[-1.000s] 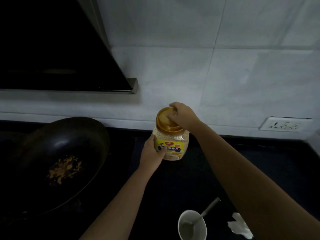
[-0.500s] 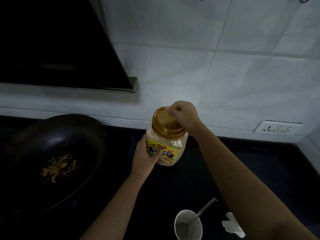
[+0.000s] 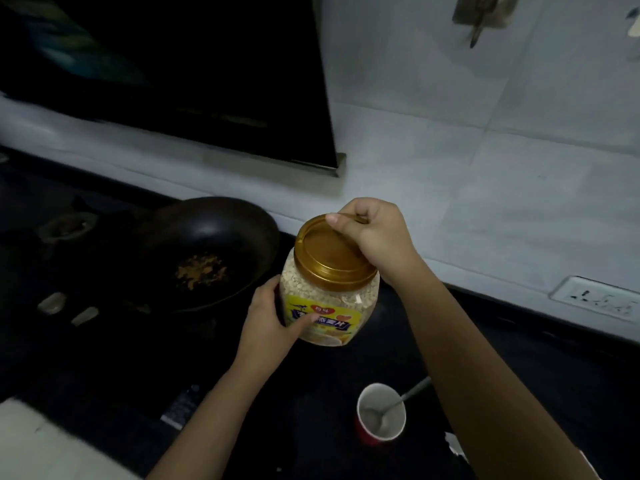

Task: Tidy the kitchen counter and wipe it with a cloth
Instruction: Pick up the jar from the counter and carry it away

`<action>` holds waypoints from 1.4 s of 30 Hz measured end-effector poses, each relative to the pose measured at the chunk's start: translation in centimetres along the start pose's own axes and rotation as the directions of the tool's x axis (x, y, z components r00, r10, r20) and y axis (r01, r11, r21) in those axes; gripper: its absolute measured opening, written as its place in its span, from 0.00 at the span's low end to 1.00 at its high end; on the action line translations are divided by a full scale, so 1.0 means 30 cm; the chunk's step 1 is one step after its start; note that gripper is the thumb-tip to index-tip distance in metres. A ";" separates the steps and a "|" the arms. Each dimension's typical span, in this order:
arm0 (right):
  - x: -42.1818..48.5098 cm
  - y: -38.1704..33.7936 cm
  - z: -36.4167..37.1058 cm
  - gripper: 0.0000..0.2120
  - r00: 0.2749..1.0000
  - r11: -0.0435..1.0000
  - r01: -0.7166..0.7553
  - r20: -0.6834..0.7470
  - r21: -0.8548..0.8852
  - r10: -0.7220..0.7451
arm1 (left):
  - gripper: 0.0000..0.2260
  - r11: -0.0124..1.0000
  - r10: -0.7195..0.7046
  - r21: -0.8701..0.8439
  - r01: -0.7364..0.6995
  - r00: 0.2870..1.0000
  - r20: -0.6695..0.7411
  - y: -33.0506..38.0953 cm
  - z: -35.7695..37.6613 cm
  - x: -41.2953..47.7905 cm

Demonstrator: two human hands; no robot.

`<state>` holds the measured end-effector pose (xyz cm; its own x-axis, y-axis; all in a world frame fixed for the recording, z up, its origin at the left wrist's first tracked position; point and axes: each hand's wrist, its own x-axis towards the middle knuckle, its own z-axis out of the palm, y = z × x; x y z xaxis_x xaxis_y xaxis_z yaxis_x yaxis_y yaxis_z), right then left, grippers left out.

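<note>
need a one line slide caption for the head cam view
Left hand steadies an oat jar while the right hand grips its gold lid, wok alongside.

Two bare forearms reach in from the bottom edge, ending in the left hand point(image 3: 268, 327) and the right hand point(image 3: 375, 239). No sleeves, gloves, watch, rings or bracelets are worn. Fingernails are short and plain.

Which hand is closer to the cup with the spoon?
Left. The left hand grips the jar's side, up-left of the cup. The right hand sits higher, on the lid.
</note>
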<state>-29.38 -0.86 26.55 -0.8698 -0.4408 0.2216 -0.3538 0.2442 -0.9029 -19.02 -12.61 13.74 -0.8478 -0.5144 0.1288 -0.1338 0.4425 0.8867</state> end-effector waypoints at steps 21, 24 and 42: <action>-0.878 -0.306 0.886 0.07 0.856 0.986 -0.165 0.496 -0.001 0.144 | 0.22 0.880 -0.450 -0.002 0.474 0.833 -0.321 -0.557 -0.825 -1.143; -1.024 -0.303 1.073 0.09 0.791 0.970 -0.240 0.569 -0.050 0.225 | 0.17 0.753 -0.632 -0.094 0.652 0.674 -0.382 -0.715 -0.967 -1.388; -1.091 -0.294 2.134 0.12 0.365 0.769 -0.560 0.742 -0.308 0.562 | 0.07 -0.162 -0.966 -0.849 0.503 -0.256 0.033 -1.288 -1.481 -1.818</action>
<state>24.22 -43.90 3.68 -0.2607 -0.6646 -0.7003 0.1085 0.7006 -0.7053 55.18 -34.30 -7.83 0.3294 -0.2716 -0.9043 0.0308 -0.9541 0.2977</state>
